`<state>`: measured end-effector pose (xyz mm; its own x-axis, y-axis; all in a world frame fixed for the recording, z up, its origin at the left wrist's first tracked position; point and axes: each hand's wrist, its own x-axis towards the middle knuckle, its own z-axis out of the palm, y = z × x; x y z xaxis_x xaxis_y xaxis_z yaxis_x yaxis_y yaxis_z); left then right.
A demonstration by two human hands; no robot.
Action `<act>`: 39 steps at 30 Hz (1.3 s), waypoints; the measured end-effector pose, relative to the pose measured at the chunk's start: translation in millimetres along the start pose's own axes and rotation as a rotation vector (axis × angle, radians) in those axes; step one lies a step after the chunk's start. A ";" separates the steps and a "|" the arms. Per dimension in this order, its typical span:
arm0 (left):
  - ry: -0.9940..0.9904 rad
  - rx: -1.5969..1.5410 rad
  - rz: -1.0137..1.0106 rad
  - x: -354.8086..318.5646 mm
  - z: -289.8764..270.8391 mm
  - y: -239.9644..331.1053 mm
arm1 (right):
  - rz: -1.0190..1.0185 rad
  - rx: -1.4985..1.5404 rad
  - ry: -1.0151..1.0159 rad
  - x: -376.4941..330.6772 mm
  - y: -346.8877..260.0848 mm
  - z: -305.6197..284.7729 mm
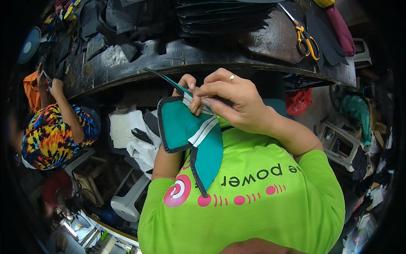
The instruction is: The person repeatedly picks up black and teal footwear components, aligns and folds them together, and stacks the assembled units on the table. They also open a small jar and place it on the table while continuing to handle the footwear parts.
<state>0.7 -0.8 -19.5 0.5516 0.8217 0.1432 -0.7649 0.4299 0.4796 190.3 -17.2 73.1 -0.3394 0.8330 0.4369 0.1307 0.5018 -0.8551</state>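
A teal fabric piece (179,123) with black bound edges and white strips hangs in front of my green shirt. Its flaps spread apart, and a pointed one droops over my chest. My left hand (189,91) is closed on the upper part of the piece, beside a white strip; the flaps partly cover this hand. Close against it, my right hand (237,99), with a ring on one finger, has thumb and fingers pinched together at the fabric's upper edge. What lies between those fingertips is too small to make out.
Ahead stands a dark worktable (156,59) with stacked black sheets (224,19) and orange-handled scissors (306,40). At left, a person in a colourful shirt (53,133) works with their hands at the table. Stools (131,197) and white cloth scraps (127,127) lie around me.
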 end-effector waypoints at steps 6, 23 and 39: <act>0.068 0.127 -0.005 2.6 4.2 -0.1 | 0.144 0.185 0.066 -1.5 6.8 10.6; 0.006 1.238 -0.346 51.5 68.4 72.8 | 1.019 0.690 -0.232 27.4 39.6 -71.2; 0.044 1.236 -0.322 44.5 55.0 55.4 | 1.057 0.868 -0.036 2.3 49.3 -61.8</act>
<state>1.1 39.0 61.1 0.6245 0.7672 -0.1465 0.2304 -0.0017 0.9731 253.5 23.9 49.2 -0.4688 0.7111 -0.5240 -0.2759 -0.6815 -0.6778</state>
